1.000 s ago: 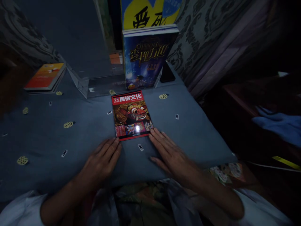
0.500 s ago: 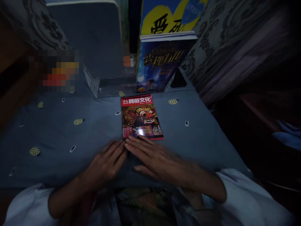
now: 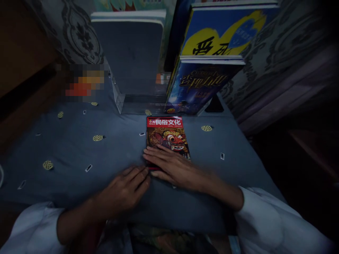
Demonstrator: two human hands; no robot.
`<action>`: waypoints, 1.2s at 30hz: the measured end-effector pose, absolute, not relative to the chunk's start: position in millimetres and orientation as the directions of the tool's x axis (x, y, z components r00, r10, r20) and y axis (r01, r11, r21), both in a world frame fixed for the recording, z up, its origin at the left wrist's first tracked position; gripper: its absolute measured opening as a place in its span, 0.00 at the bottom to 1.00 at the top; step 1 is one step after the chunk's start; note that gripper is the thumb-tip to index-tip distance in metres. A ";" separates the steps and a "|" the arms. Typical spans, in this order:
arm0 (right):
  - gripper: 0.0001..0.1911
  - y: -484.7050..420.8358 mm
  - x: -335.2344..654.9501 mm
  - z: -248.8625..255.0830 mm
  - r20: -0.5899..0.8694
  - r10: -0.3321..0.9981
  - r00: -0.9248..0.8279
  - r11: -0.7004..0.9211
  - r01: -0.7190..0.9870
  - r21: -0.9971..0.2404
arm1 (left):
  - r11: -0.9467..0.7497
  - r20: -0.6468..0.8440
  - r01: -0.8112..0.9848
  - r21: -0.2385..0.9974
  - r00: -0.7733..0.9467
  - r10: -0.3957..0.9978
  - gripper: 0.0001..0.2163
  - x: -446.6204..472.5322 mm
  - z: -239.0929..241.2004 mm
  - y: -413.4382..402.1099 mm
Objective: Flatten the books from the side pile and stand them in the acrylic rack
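Touching book point(image 3: 169, 135), right hand point(image 3: 174, 166) flat, left hand point(image 3: 129, 188) half-curled

Likely a home — pineapple-print tablecloth point(image 3: 119, 155), scroll-patterned wall covering point(image 3: 82, 35), upright books point(image 3: 203, 83) in a stand point(image 3: 143, 102).

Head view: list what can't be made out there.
Head view:
- Folk-culture book's lower cover: hidden by the right hand.
- Blue-and-yellow book's lower cover: hidden by the Charlie IX book.
- Orange-and-red item, left: pixelated.
- Green book's top: cut off by the upper edge.
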State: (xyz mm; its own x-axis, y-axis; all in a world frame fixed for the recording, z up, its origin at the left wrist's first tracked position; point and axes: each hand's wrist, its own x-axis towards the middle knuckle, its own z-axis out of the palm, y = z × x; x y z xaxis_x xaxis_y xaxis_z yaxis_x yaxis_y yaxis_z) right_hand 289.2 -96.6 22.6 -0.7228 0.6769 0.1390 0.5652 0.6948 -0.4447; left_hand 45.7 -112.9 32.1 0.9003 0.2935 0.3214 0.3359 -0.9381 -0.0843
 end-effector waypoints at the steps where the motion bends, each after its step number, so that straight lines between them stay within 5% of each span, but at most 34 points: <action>1: 0.28 -90.5 290.0 22.1 0.140 0.676 -0.723 0.697 0.566 -0.440 | -0.938 0.323 0.337 -0.081 0.899 0.295 0.14 45.5 32.1 -113.1; 19: 0.26 4.9 304.2 12.0 0.166 0.733 -0.660 0.654 0.615 -0.440 | -0.930 0.327 0.364 -0.049 0.886 0.330 0.14 48.0 37.0 -112.0; 36: 0.27 -5.2 358.6 0.6 0.192 0.873 -0.449 0.486 0.764 -0.424 | -0.920 0.342 0.390 0.038 0.860 0.379 0.16 53.3 40.2 -113.1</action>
